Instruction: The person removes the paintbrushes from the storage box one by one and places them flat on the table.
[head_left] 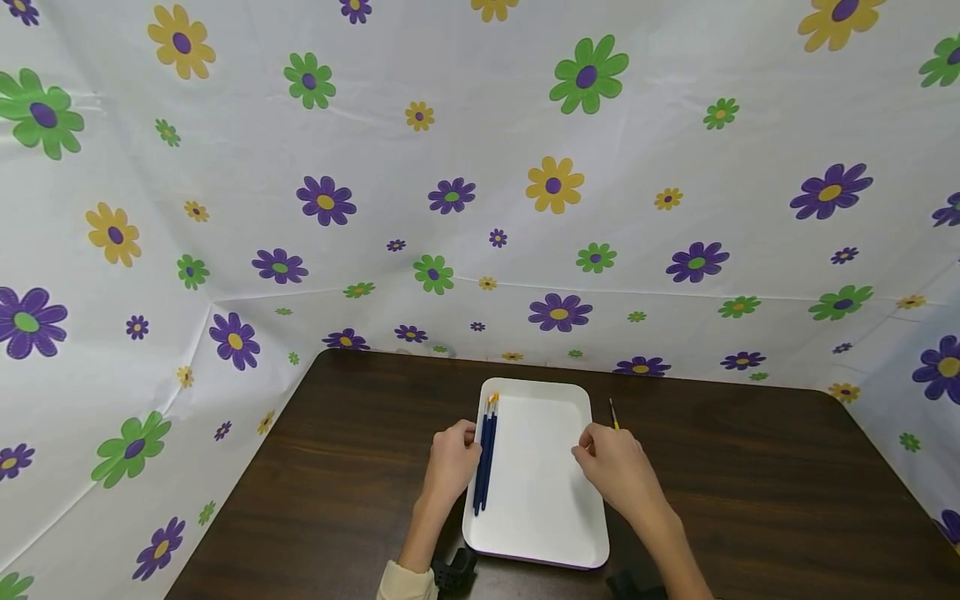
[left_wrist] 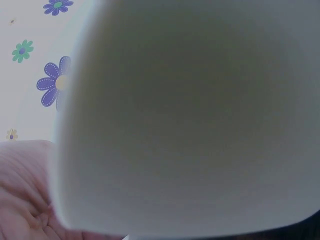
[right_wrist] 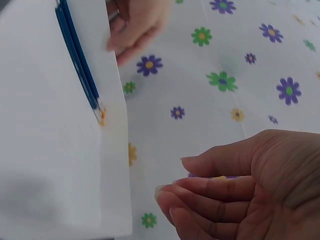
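Note:
A white tray point(head_left: 540, 475) with rounded corners stands on the dark table. Slim blue-handled paintbrushes point(head_left: 486, 454) lie along its left side, orange-tipped bristles at the far end. My left hand point(head_left: 450, 462) is at the left rim, thumb and fingertips right beside the brushes; whether it grips the rim I cannot tell. My right hand point(head_left: 615, 467) hovers by the right rim. In the right wrist view its fingers are loosely curved, thumb apart, with nothing between them. Just beyond it shows a small brush point(head_left: 615, 414) with a yellow part, mostly hidden by the hand.
The brown wood-grain table point(head_left: 750, 500) extends to both sides of the tray. Behind and around it hangs a white cloth point(head_left: 450, 150) with green, purple and yellow flowers. A blurred pale surface point(left_wrist: 190, 125) close to the lens blocks most of the left wrist view.

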